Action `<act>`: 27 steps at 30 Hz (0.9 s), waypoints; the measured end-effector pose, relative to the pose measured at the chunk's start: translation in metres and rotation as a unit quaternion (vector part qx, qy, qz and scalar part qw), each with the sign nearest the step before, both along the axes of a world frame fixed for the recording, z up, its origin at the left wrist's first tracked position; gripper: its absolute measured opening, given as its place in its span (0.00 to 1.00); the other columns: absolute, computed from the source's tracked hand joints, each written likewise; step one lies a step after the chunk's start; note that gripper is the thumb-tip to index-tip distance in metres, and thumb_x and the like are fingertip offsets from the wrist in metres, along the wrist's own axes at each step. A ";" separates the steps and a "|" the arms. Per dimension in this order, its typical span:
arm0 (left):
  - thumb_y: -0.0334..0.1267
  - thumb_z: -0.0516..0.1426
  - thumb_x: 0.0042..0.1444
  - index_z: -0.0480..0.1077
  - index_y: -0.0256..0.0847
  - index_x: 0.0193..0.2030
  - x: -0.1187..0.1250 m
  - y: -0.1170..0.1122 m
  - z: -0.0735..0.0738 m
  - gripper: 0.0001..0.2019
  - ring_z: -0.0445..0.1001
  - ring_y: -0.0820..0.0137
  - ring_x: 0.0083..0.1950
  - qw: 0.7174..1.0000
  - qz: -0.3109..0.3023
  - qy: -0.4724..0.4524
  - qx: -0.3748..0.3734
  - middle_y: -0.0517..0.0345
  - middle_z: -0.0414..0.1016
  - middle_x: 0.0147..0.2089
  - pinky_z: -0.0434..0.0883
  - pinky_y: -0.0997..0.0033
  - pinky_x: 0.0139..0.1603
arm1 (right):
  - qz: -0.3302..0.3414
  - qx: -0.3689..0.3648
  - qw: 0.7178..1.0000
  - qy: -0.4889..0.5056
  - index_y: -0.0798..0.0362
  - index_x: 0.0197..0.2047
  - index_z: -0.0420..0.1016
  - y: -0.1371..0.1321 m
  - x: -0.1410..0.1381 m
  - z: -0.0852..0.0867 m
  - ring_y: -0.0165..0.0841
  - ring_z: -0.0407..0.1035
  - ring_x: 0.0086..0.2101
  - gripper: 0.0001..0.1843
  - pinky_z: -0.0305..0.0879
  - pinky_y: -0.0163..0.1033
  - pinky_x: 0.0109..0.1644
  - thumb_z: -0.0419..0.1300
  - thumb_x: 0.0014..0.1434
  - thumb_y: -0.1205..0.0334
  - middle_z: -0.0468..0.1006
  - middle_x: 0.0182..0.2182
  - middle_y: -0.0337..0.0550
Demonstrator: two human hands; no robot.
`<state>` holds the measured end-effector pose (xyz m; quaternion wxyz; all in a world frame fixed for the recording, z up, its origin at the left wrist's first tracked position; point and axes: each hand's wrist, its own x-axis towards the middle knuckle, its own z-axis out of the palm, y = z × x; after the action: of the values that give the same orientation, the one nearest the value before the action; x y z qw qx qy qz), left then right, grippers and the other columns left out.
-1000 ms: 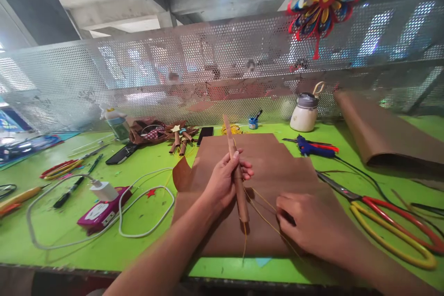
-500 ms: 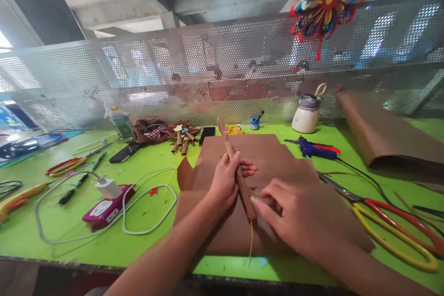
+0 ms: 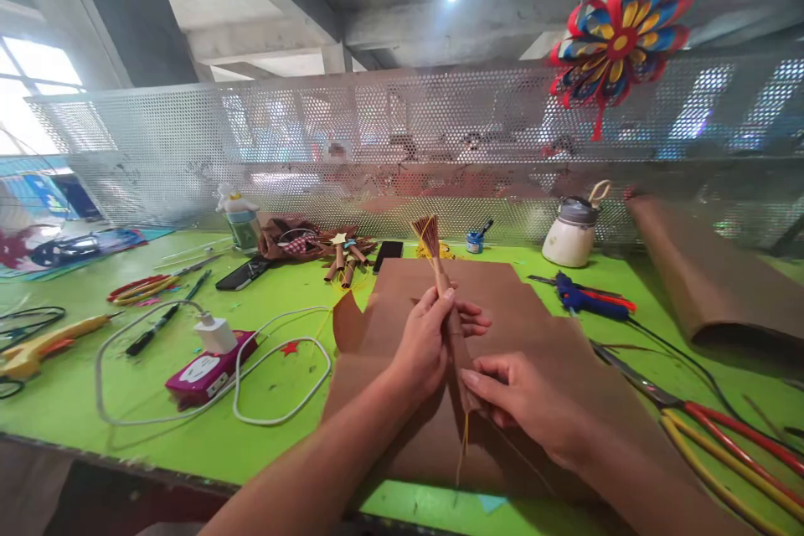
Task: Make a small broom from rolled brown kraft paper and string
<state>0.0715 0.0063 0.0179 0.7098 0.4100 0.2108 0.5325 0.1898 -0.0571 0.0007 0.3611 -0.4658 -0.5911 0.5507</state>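
My left hand (image 3: 429, 345) is closed around a rolled brown paper tube (image 3: 447, 314), held upright and leaning slightly left above a brown paper sheet (image 3: 502, 310). The tube's top end (image 3: 428, 231) is fanned out into a fringe. My right hand (image 3: 524, 406) pinches the tube's lower end, where thin yellow strings (image 3: 465, 444) hang down over the sheet. Both hands touch the tube, just right of the middle of the green table (image 3: 157, 385).
Large red-and-yellow scissors (image 3: 722, 435) lie at the right, a blue glue gun (image 3: 584, 298) behind them, a white jar (image 3: 570, 232) and a brown paper roll (image 3: 697, 276) farther back. A pink power bank with white cable (image 3: 207, 368) sits left. A perforated metal screen (image 3: 282, 151) bounds the table.
My right hand moved from the sheet at the right up to the tube's lower end and pinched it. The tube tilted more upright and its fringed top now shows.
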 end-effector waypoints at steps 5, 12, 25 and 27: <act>0.38 0.54 0.58 0.62 0.37 0.48 -0.003 -0.002 0.002 0.14 0.77 0.66 0.33 0.999 -0.043 -0.020 0.005 0.51 0.75 0.33 0.72 0.67 0.37 | 0.040 -0.069 0.982 0.174 0.55 0.28 0.63 0.004 0.005 -0.005 0.21 0.53 0.20 0.20 0.45 0.30 0.23 0.61 0.54 0.47 0.64 0.22 0.34; 0.40 0.54 0.59 0.60 0.38 0.48 -0.005 0.000 -0.001 0.13 0.77 0.66 0.35 0.997 -0.069 -0.011 0.020 0.51 0.75 0.34 0.72 0.67 0.38 | 0.048 -0.054 0.981 0.180 0.57 0.27 0.64 0.004 0.004 -0.007 0.20 0.54 0.19 0.18 0.43 0.30 0.22 0.59 0.57 0.50 0.64 0.22 0.34; 0.38 0.57 0.56 0.59 0.39 0.48 -0.004 0.000 0.003 0.15 0.77 0.69 0.31 0.998 -0.066 0.019 0.011 0.55 0.73 0.32 0.71 0.74 0.30 | -0.014 0.008 0.998 -0.058 0.56 0.26 0.68 0.003 0.005 0.000 0.23 0.58 0.15 0.24 0.50 0.31 0.17 0.53 0.57 0.42 0.72 0.20 0.39; 0.39 0.58 0.55 0.60 0.39 0.48 -0.004 0.001 0.002 0.16 0.76 0.70 0.29 0.998 -0.061 0.026 0.017 0.56 0.73 0.32 0.71 0.75 0.29 | -0.070 0.109 0.983 -0.128 0.55 0.26 0.72 0.005 0.013 0.012 0.27 0.63 0.19 0.20 0.56 0.33 0.22 0.53 0.58 0.47 0.73 0.21 0.40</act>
<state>0.0674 0.0077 0.0201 0.7282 0.4474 0.1946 0.4813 0.2031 -0.0524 0.0124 0.3688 -0.5303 -0.6549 0.3923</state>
